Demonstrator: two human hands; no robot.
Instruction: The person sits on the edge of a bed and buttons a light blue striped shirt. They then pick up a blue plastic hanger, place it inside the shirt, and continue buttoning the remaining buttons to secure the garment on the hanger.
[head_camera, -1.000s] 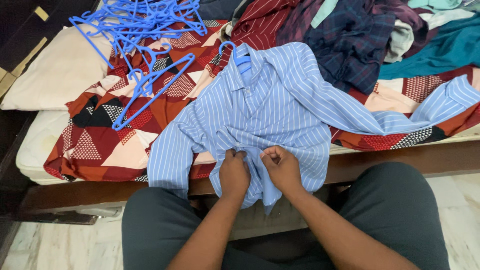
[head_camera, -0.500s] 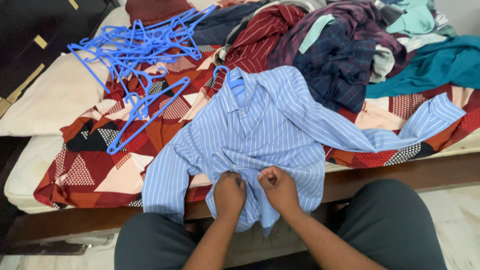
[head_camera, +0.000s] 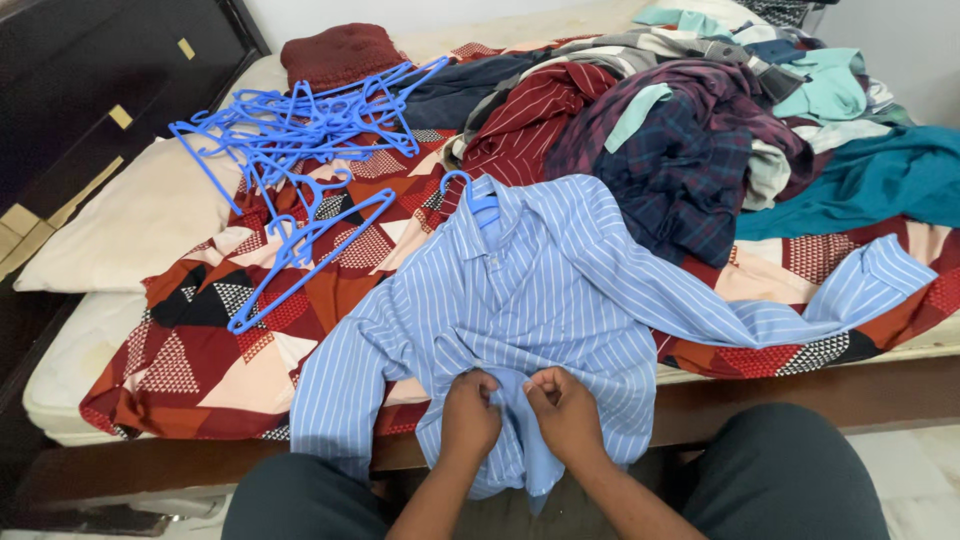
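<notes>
A patterned red, orange and cream bedsheet (head_camera: 190, 350) spreads away from both hands across the bed. Beyond the hands and to their right, a heap of mixed clothes (head_camera: 680, 120) rises. A light blue striped shirt (head_camera: 540, 290) lies flat just ahead of the hands, its lower front edge draped over the bed's edge. Up and left of them sits a tangle of blue plastic hangers (head_camera: 300, 120). The left hand (head_camera: 470, 415) and right hand (head_camera: 565, 410), fingers curled narrow, each pinch the shirt's front, apparently at a button, though that spot is hidden.
</notes>
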